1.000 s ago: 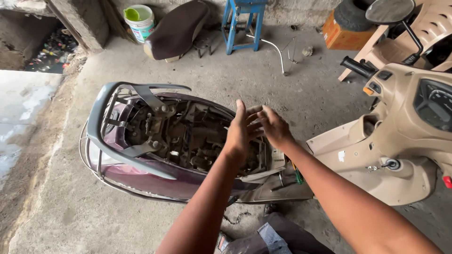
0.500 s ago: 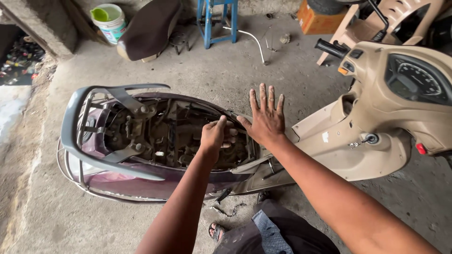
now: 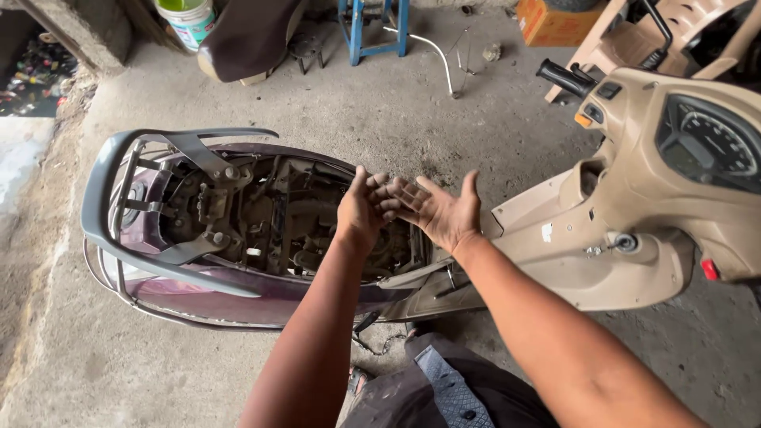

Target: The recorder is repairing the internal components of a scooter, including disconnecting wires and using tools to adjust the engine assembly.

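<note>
A scooter (image 3: pixel 555 238) stands across the concrete floor with its seat off, so the grimy inner frame and engine bay (image 3: pixel 277 222) lie exposed. My left hand (image 3: pixel 361 208) hovers over the front end of that open bay, fingers loosely curled, holding nothing. My right hand (image 3: pixel 440 210) is beside it, palm turned up and fingers spread, its fingertips touching those of the left hand. Both palms look dirty. A grey rear grab rail (image 3: pixel 107 206) wraps the tail of the purple bodywork.
The beige front panel, dashboard and handlebar grip (image 3: pixel 564 77) rise at the right. At the back lie the removed dark seat (image 3: pixel 246 36), a white bucket (image 3: pixel 186 17), a blue stool (image 3: pixel 372 28) and an orange box (image 3: pixel 551 22). My knee (image 3: pixel 444 388) is at the bottom.
The right hand has turned from palm-down with fingers up to palm-up, and the left hand has lifted from the bay to meet it. The view shifted slightly right.
</note>
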